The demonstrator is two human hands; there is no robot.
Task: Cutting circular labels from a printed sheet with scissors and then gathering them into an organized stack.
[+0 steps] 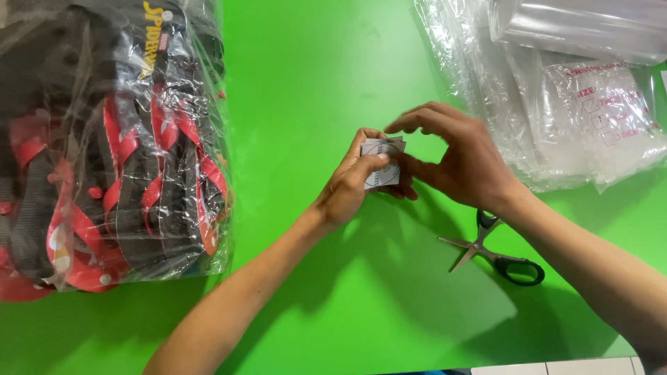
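My left hand (351,184) grips a small stack of grey-and-white printed paper tags (384,158) above the middle of the green table (326,69). My right hand (458,156) reaches over the stack from the right, with its fingertips curled on the top tag and its thumb under the pile. Both hands hover just above the tabletop. How thick the stack is I cannot tell, as my fingers hide much of it.
A large clear plastic bag of black-and-red sandals (111,146) lies at the left. A pile of clear plastic bags (570,90) sits at the far right. Black-handled scissors (497,253) lie shut on the table under my right wrist.
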